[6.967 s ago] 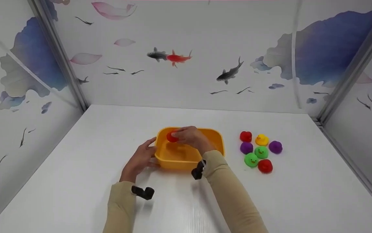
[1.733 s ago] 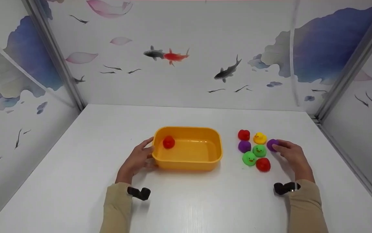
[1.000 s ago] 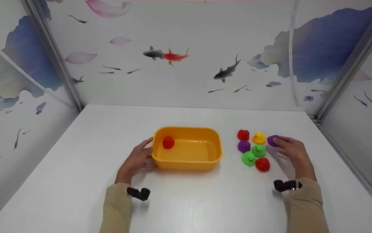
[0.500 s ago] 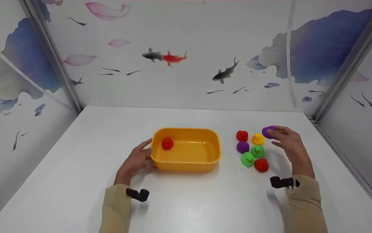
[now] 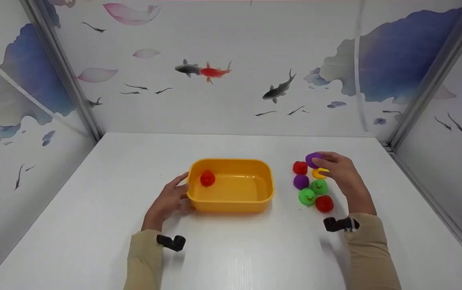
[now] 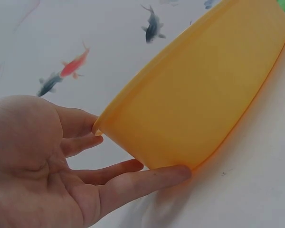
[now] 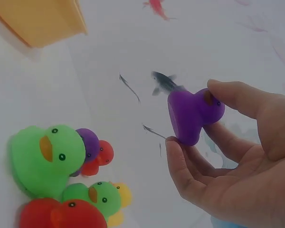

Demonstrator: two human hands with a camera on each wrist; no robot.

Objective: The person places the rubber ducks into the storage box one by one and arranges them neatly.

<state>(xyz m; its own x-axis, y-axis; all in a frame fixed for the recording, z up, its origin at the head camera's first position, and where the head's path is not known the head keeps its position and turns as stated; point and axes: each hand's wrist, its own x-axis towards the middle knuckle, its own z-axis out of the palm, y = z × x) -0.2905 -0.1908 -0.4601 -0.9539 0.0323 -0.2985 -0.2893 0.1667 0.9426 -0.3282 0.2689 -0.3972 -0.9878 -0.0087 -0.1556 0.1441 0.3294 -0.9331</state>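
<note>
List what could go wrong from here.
The purple toy duck might slip, since the right hand only pinches it. If lowered, that hand may knock the yellow toy duck it partly hides in the head view. The left hand touches one end of the rectangular orange plastic tub; bumped, it might slide.

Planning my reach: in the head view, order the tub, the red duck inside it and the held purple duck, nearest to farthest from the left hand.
1. Tub: touching the left hand.
2. Red duck: inside, left end.
3. Purple duck: off right, in the right hand.
</note>
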